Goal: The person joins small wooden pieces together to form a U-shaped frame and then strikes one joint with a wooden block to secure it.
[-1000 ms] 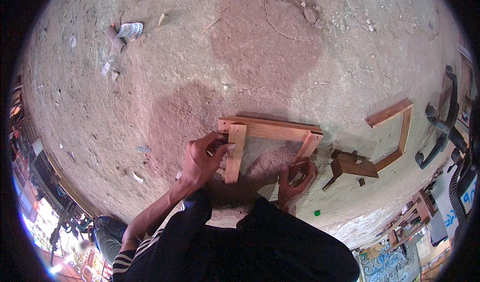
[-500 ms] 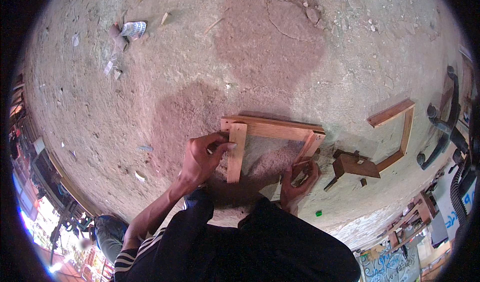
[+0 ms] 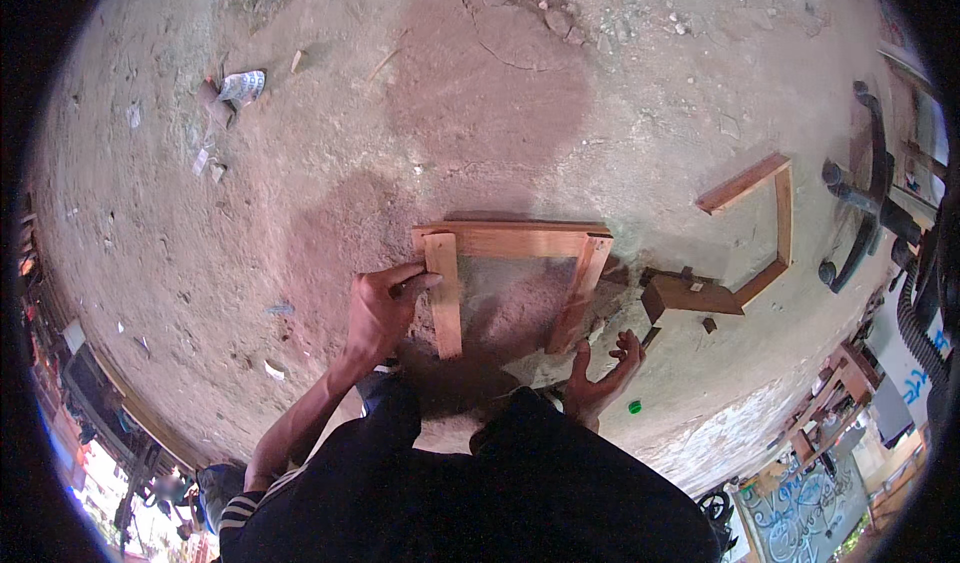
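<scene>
A crumpled silvery wrapper (image 3: pixel 240 85) is seen on the bare earth ground (image 3: pixel 300 193) toward its far left part, with small pale scraps of litter scattered near it.

At the middle of the ground a three-sided wooden frame (image 3: pixel 510 241) is set, open toward the person. Its long axis is given by the top rail, which runs left to right; the two shorter legs point down toward the person, the right one slanting slightly inward.

The left hand (image 3: pixel 380 308) is closed on the left leg (image 3: pixel 443 298) of the frame, thumb and fingers pinching its upper part just below the corner joint, so that the frame extends to the right of the grip. The right hand (image 3: pixel 598 378) is held open with fingers spread; it grips nothing and lies just below the lower end of the right leg (image 3: pixel 578 293). Whether a fingertip touches the wood cannot be told.

A small green cap (image 3: pixel 634 406) lies just right of that hand. Farther right, a second wooden frame (image 3: pixel 770 213) rests with a dark wooden block (image 3: pixel 690 293) at its lower end. At the lower right edge of the view, a grey-blue board with scrawled markings (image 3: pixel 800 508) is visible.
</scene>
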Motion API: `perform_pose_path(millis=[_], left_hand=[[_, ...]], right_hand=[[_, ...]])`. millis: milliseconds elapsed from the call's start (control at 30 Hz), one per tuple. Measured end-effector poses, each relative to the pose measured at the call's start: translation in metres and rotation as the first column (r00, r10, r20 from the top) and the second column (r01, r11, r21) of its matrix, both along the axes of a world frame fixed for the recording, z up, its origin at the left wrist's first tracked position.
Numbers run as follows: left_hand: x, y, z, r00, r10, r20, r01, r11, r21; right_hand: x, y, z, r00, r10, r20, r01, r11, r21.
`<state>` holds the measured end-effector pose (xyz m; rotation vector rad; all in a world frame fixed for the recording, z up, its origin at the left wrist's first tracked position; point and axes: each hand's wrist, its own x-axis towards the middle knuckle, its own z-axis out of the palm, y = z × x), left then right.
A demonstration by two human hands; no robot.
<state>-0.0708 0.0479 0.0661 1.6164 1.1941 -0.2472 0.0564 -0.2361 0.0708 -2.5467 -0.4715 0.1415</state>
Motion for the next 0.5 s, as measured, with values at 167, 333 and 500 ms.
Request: perform_pose_path(millis=[167,333,500], left_hand=[[-0.006,-0.008,-0.011,0.982,-0.019,0.186,-0.012,0.986,0.165],[-0.001,-0.005,-0.004,0.982,-0.097,0.161,0.059,0.972,0.228],[0.005,-0.009,-0.001,0.994,-0.054,0.099,0.034,0.979,0.2]], right_hand=[[-0.007,-0.005,0.005,0.999,-0.029,0.028,0.028,0.999,0.04],[-0.015,-0.013,0.007,0.997,-0.008,0.08,0.0,0.995,0.104],[-0.022,-0.021,0.018,0.995,-0.033,0.093,0.019,0.989,0.148]])
